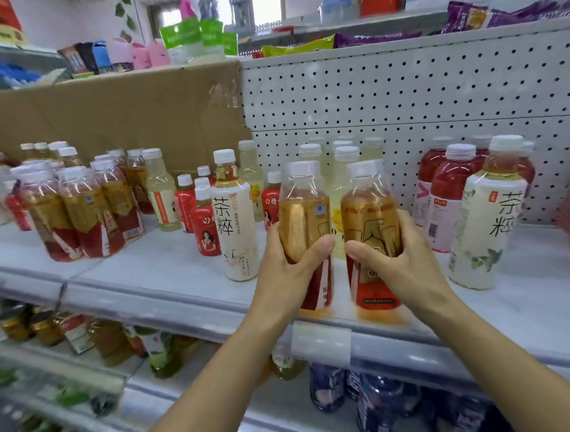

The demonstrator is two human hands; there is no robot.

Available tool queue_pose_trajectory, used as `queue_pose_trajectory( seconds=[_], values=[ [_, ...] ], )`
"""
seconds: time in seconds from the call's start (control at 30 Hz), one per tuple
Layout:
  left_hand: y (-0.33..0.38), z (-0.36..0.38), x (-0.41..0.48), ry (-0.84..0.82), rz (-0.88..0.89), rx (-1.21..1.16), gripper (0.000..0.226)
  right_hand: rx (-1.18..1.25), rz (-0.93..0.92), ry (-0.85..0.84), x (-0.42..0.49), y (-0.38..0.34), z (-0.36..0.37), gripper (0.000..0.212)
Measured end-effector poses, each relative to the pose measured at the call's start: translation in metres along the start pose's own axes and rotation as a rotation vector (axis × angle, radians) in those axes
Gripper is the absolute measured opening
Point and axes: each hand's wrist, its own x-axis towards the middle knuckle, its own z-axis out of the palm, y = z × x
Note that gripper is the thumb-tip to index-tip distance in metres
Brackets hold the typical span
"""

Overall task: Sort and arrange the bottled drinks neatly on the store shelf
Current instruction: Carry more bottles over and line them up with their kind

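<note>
Partway: drinks are standing mixed on the shelf [149, 270].
Left hand [289, 271] is gripping left bottle [305, 215], right hand [401, 263] right bottle [370, 218], near front edge.

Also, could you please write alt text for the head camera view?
The left hand grips the left amber bottle and the right hand the right amber bottle, upright at the shelf front; other drinks stand around.

"茶粹" on white-labelled bottles [234, 218]
</note>
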Motion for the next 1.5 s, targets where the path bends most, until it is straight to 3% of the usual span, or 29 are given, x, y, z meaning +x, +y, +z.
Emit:
queue_pose_trajectory(
  seconds=[0.13, 0.4, 0.77, 0.93, 1.13, 1.5],
  values=[
    [0.003, -0.016, -0.024, 0.109, 0.008, -0.054, 0.060, 0.010, -0.048, -0.041, -0.010, -0.018, 0.016, 0.043],
    [-0.011, -0.100, -0.058, 0.236, -0.081, -0.045, 0.062, 0.074, -0.069, -0.099, -0.036, -0.054, 0.094, 0.050],
    [-0.049, -0.328, -0.088, 0.247, -0.131, 0.016, 0.039, 0.182, 0.018, -0.101, -0.093, -0.110, 0.311, 0.052],
    [-0.059, -0.427, -0.095, 0.219, -0.137, 0.004, 0.048, 0.213, 0.057, -0.113, -0.108, -0.138, 0.404, 0.048],
    [-0.075, -0.514, -0.081, 0.237, -0.150, -0.049, 0.042, 0.220, 0.048, -0.174, -0.097, -0.166, 0.491, 0.046],
    [-0.125, -0.640, 0.001, 0.311, -0.159, -0.037, 0.056, 0.276, 0.045, -0.204, -0.030, -0.167, 0.640, 0.038]
  ],
)
